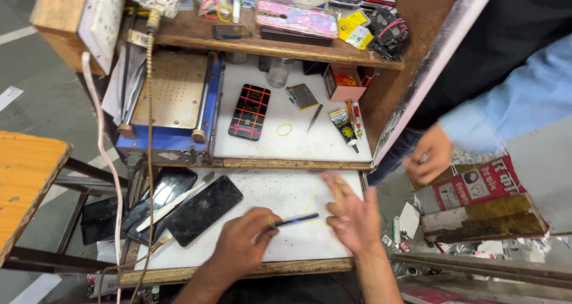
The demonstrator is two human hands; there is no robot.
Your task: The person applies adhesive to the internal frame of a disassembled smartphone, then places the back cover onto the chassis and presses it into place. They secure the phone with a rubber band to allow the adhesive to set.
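Black phone case (249, 111), red-orange grid; blue pen (296, 220); yellow band (284, 129)

small red carton (344, 82) on the upper board; black glue tube (344, 126) beside it; dark phone screen (203, 209) below

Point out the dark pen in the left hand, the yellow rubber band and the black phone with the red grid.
dark pen (296, 220), head view, mid-shaft
yellow rubber band (284, 129), head view, its loop
black phone (249, 111), head view, back centre
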